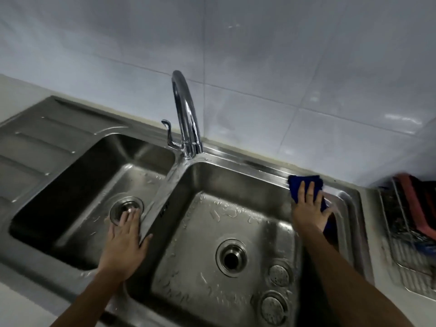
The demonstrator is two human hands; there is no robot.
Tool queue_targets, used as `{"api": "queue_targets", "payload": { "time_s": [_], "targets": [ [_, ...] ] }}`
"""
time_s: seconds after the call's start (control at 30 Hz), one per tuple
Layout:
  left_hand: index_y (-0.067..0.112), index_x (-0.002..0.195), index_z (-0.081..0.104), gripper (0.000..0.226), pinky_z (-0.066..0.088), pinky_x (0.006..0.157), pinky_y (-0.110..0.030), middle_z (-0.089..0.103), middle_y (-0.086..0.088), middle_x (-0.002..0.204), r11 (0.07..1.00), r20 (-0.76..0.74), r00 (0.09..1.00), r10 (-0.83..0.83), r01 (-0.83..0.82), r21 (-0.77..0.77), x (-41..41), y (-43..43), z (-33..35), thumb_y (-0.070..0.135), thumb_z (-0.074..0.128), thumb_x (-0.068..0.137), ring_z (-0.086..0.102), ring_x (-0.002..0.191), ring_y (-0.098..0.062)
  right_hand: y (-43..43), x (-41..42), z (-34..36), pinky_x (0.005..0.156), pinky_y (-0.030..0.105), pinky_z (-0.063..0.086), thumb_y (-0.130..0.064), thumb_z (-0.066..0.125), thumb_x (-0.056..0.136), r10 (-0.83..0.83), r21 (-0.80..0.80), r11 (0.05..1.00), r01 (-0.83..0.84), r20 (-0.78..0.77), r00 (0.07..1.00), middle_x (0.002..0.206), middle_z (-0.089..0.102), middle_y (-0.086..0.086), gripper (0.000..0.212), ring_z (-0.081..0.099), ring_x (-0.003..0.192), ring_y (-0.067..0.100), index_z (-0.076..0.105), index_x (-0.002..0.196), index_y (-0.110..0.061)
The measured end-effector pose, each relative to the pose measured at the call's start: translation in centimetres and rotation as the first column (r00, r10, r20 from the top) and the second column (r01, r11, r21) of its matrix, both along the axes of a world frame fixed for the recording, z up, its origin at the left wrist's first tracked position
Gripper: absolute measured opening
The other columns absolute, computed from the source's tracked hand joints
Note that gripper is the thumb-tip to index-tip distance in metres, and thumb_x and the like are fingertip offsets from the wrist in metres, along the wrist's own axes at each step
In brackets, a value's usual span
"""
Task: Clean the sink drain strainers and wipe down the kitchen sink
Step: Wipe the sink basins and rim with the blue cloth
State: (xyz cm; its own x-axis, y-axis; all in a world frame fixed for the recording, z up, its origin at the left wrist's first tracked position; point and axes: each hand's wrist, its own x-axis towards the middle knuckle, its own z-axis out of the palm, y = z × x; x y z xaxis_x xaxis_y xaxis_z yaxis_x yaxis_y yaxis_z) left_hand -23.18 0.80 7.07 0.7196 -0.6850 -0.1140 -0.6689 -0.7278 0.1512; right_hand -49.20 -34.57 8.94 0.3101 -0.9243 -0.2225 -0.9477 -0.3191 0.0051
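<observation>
A steel double sink fills the view, wet with droplets. My right hand presses a blue cloth flat against the back right rim of the right basin, fingers straight. My left hand hovers open over the left basin by the divider, fingertips near that basin's drain. The right basin's drain stands open, dark in the middle. Two round strainers lie on the right basin's floor near its front right corner.
A chrome tap with a side lever rises behind the divider. A ribbed draining board lies at the left. A wire rack holding red and dark items stands on the right. White tiles cover the wall behind.
</observation>
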Motion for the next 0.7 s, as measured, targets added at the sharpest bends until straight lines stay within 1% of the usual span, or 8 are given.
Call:
{"api": "queue_targets", "payload": {
  "time_s": [0.1, 0.23, 0.3, 0.4, 0.5, 0.6, 0.67, 0.7],
  "targets": [
    [0.021, 0.148, -0.012, 0.078, -0.011, 0.115, -0.039, -0.012, 0.000, 0.156, 1.000, -0.005, 1.000, -0.010, 0.010, -0.011, -0.1, -0.1, 0.0, 0.062, -0.002, 0.082, -0.015, 0.143, -0.018, 2.3, 7.5, -0.3, 0.116, 0.057, 0.002, -0.035, 0.023, 0.103, 0.162, -0.036, 0.986, -0.160, 0.079, 0.984, 0.161, -0.015, -0.001, 0.061, -0.010, 0.149, 0.026, -0.010, 0.153, -0.026],
    [0.027, 0.145, -0.022, 0.074, -0.013, 0.113, -0.037, -0.020, 0.001, 0.155, 1.000, -0.002, 1.000, -0.004, 0.004, 0.003, 0.2, -0.1, -0.1, 0.061, -0.005, 0.083, -0.018, 0.143, -0.017, 5.1, 18.3, -0.3, 0.117, 0.058, -0.005, -0.031, 0.024, 0.102, 0.418, -0.033, 0.908, -0.417, 0.057, 0.907, 0.160, -0.016, -0.001, 0.061, -0.011, 0.148, 0.027, -0.010, 0.152, -0.027],
    [0.027, 0.144, -0.024, 0.073, -0.011, 0.115, -0.038, -0.020, 0.002, 0.154, 1.000, -0.027, 1.000, -0.012, 0.012, 0.005, 0.2, 0.0, -0.2, 0.062, -0.005, 0.083, -0.019, 0.142, -0.017, 5.8, 21.4, 0.1, 0.115, 0.057, -0.008, -0.035, 0.020, 0.103, 0.480, 0.018, 0.877, -0.481, 0.052, 0.876, 0.161, -0.012, -0.003, 0.057, -0.011, 0.148, 0.026, -0.008, 0.152, -0.028],
    [0.027, 0.145, -0.024, 0.074, -0.008, 0.116, -0.039, -0.019, 0.002, 0.155, 1.000, -0.042, 0.999, -0.015, 0.015, 0.000, 0.2, 0.1, 0.0, 0.062, -0.005, 0.082, -0.019, 0.143, -0.017, 4.6, 20.4, 0.0, 0.116, 0.058, -0.009, -0.035, 0.018, 0.103, 0.483, 0.023, 0.874, -0.484, 0.045, 0.874, 0.160, -0.011, -0.007, 0.055, -0.011, 0.148, 0.021, -0.008, 0.152, -0.031],
    [0.024, 0.147, -0.018, 0.075, -0.007, 0.115, -0.039, -0.015, 0.001, 0.156, 0.999, -0.056, 0.998, -0.012, 0.010, -0.033, 0.0, 0.0, 0.2, 0.060, -0.004, 0.083, -0.017, 0.143, -0.017, 2.5, 13.3, -0.6, 0.118, 0.055, 0.001, -0.034, 0.024, 0.102, 0.365, -0.042, 0.931, -0.364, 0.012, 0.931, 0.159, -0.016, -0.008, 0.061, -0.010, 0.149, 0.019, -0.013, 0.151, -0.032],
    [0.020, 0.148, -0.013, 0.075, -0.008, 0.115, -0.039, -0.012, 0.000, 0.156, 0.999, -0.050, 0.999, -0.021, 0.019, -0.047, 0.0, 0.0, 0.3, 0.056, -0.005, 0.082, -0.017, 0.142, -0.017, 0.5, 4.1, -0.5, 0.118, 0.055, 0.009, -0.031, 0.030, 0.101, 0.027, -0.053, 0.998, -0.023, 0.078, 0.997, 0.161, -0.014, -0.004, 0.065, -0.009, 0.149, 0.022, -0.010, 0.152, -0.028],
    [0.019, 0.147, -0.014, 0.074, -0.010, 0.113, -0.038, -0.014, 0.000, 0.154, 0.998, -0.053, 0.998, -0.022, 0.019, -0.054, 0.0, -0.2, 0.2, 0.055, -0.007, 0.082, -0.018, 0.141, -0.017, -0.8, 0.0, 0.3, 0.116, 0.061, 0.006, -0.034, 0.025, 0.103, -0.191, -0.035, 0.980, 0.196, 0.120, 0.974, 0.162, -0.010, 0.002, 0.061, -0.006, 0.149, 0.027, -0.006, 0.154, -0.023],
    [0.018, 0.148, -0.012, 0.073, -0.008, 0.114, -0.039, -0.011, -0.001, 0.154, 0.997, -0.052, 0.998, -0.025, 0.021, -0.069, 0.0, -0.2, 0.1, 0.054, -0.004, 0.084, -0.015, 0.142, -0.017, -1.1, -0.7, 0.7, 0.115, 0.062, 0.004, -0.035, 0.023, 0.103, -0.245, -0.018, 0.969, 0.248, 0.114, 0.963, 0.162, -0.009, 0.005, 0.060, -0.005, 0.149, 0.030, -0.004, 0.154, -0.020]
  ]
}}
